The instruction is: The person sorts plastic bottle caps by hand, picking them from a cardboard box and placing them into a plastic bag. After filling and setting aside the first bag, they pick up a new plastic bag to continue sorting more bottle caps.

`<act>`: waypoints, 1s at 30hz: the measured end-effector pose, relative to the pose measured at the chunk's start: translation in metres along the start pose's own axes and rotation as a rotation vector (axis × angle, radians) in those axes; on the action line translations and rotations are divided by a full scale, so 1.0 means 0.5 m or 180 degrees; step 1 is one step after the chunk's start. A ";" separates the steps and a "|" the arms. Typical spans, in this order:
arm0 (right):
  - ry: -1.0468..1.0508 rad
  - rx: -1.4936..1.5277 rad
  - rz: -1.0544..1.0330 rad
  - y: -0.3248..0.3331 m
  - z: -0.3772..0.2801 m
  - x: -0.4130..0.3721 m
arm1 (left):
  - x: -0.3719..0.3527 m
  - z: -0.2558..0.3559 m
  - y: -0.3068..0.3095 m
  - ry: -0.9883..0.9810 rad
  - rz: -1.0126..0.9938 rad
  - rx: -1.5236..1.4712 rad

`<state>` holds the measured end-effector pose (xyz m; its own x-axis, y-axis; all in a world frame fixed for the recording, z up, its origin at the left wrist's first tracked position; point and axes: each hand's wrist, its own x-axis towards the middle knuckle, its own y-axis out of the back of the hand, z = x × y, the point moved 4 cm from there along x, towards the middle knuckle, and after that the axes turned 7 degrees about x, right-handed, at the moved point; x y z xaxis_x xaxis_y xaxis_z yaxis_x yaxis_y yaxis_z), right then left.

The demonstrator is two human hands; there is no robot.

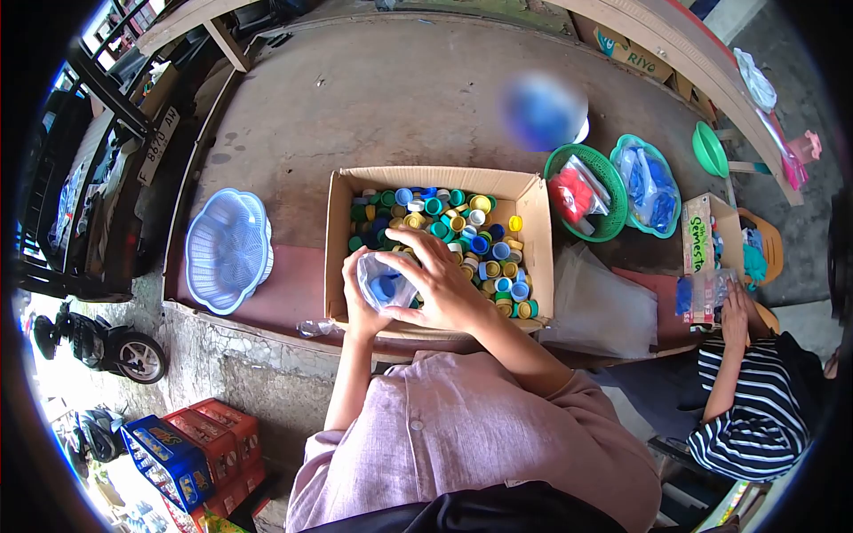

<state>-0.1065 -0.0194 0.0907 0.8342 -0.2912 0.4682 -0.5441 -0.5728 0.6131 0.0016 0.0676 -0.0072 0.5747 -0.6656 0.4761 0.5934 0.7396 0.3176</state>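
Observation:
A clear plastic bag point(400, 295) with a blue bottle cap point(383, 286) showing inside is held over the near side of an open cardboard box point(444, 181). My left hand point(359, 300) wraps the bag from the left. On the other side, my right hand point(449, 289) curves round it, its fingers arched over the top and its thumb low on the plastic. Beneath and beyond both hands, the box holds many loose bottle caps point(480, 238) in blue, green, yellow and white. My hands hide part of the caps.
Left of the box stands a pale blue plastic basket point(227, 252). To the right are a green basket point(558, 209) with red items, a teal basket point(673, 182) with bagged blue items, and flat plastic sheets point(600, 306). Another person's hand point(736, 316) touches a clear bag.

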 end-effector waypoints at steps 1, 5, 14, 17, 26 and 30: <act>-0.0001 0.0005 0.0006 -0.001 0.002 -0.004 | 0.001 0.002 0.001 0.0003 0.0002 0.0114; 0.0210 0.0075 0.0116 0.011 0.013 -0.026 | 0.001 0.000 -0.001 -0.0046 0.0012 -0.0138; -0.0384 -0.0763 -0.0206 -0.012 0.016 -0.046 | 0.000 0.027 -0.002 -0.0858 -0.0180 0.0489; -0.0132 0.0782 0.0146 0.054 0.060 -0.038 | -0.004 0.006 -0.004 -0.0250 0.0176 -0.0079; -0.2265 -0.1361 0.0197 0.059 0.410 -0.177 | 0.003 0.001 -0.007 -0.0064 -0.0033 -0.0234; -0.1899 -0.0909 0.0726 0.071 0.414 -0.168 | 0.002 0.002 -0.007 -0.0116 -0.0039 -0.0140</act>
<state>-0.1774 -0.1739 -0.0588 0.5587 -0.7980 0.2258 -0.6455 -0.2475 0.7225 -0.0004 0.0643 -0.0068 0.5468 -0.6699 0.5022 0.6250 0.7257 0.2876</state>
